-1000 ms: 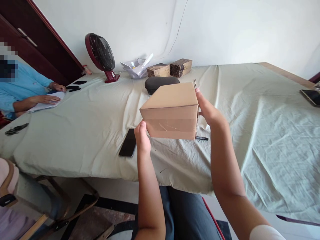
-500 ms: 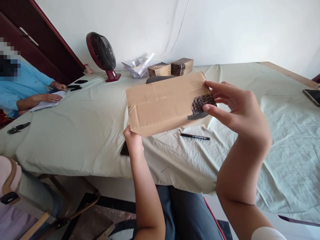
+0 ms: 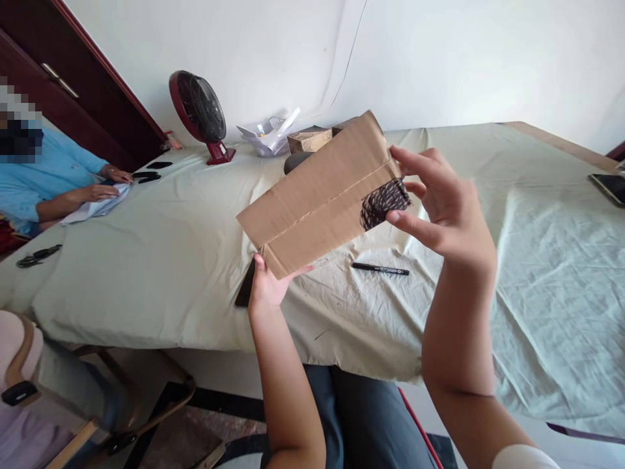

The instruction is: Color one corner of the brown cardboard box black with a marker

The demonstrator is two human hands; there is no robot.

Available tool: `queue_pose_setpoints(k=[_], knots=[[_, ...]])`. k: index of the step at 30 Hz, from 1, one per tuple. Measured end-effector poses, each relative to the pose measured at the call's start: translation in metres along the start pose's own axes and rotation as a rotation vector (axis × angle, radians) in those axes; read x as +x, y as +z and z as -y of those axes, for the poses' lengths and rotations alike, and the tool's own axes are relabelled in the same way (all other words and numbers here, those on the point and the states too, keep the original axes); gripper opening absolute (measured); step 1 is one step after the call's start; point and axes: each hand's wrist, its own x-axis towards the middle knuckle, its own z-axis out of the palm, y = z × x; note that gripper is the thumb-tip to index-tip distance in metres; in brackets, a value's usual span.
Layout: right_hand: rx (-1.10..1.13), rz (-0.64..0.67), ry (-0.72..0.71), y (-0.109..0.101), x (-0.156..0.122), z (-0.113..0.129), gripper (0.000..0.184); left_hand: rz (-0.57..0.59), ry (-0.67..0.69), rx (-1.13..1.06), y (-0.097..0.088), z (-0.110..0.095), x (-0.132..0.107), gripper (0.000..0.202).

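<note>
A brown cardboard box (image 3: 317, 202) is held up in the air over the table, tilted with its right end higher. Black scribbled marker covers one corner of it, near my right thumb. My left hand (image 3: 268, 283) grips the lower left end, thumb on the near face and some fingers hidden behind. At the right end, my right hand (image 3: 439, 202) holds the box between thumb and fingers. Below it, a black marker pen (image 3: 381, 268) lies on the cloth. A dark flat object (image 3: 244, 290) lies partly hidden behind my left hand.
A pale green cloth (image 3: 161, 273) covers the table. At the back stand a red fan (image 3: 200, 111), a white basket (image 3: 266, 140) with papers, and scribbled cardboard boxes (image 3: 310, 140). A person in a blue shirt (image 3: 68, 169) sits at the left. A phone (image 3: 610, 187) lies far right.
The box has tilted further, its left end lower and its right end higher. My right hand has shifted left with it, and fingers of my left hand now show below the box.
</note>
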Motion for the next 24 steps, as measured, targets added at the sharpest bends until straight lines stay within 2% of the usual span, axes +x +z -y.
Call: queue_pose_setpoints(k=[3, 6, 9, 11, 13, 16, 19, 20, 22, 24], knots=[[0.002, 0.042, -0.052, 0.002, 0.003, -0.004, 0.077, 0.068, 0.005, -0.017, 0.004, -0.001, -0.002, 0.11], [0.021, 0.071, -0.083, 0.005, 0.007, -0.009, 0.073, 0.087, 0.019, -0.061, 0.01, -0.004, -0.002, 0.108], [-0.027, -0.001, -0.059, 0.013, 0.009, -0.016, 0.068, 0.069, -0.038, -0.117, 0.015, -0.008, -0.001, 0.1], [-0.087, -0.092, 0.021, 0.021, 0.011, -0.023, 0.078, 0.09, -0.101, -0.135, 0.016, -0.009, 0.0, 0.1], [-0.082, -0.142, 0.132, 0.031, 0.012, -0.032, 0.098, 0.156, -0.155, -0.144, 0.016, -0.008, 0.001, 0.106], [0.085, -0.047, 0.211, 0.047, 0.016, -0.044, 0.123, 0.271, -0.229, -0.143, 0.017, -0.002, 0.004, 0.118], [0.241, 0.071, 0.204, 0.057, 0.018, -0.046, 0.129, 0.32, -0.305, -0.133, 0.02, 0.008, 0.007, 0.115], [0.268, 0.084, 0.207, 0.059, 0.018, -0.045, 0.128, 0.303, -0.314, -0.124, 0.021, 0.011, 0.008, 0.11], [0.287, 0.084, 0.215, 0.057, 0.018, -0.042, 0.125, 0.198, -0.26, -0.047, 0.023, 0.013, 0.008, 0.094], [0.282, 0.084, 0.204, 0.051, 0.017, -0.04, 0.122, 0.071, -0.08, 0.106, 0.023, 0.011, 0.006, 0.079]])
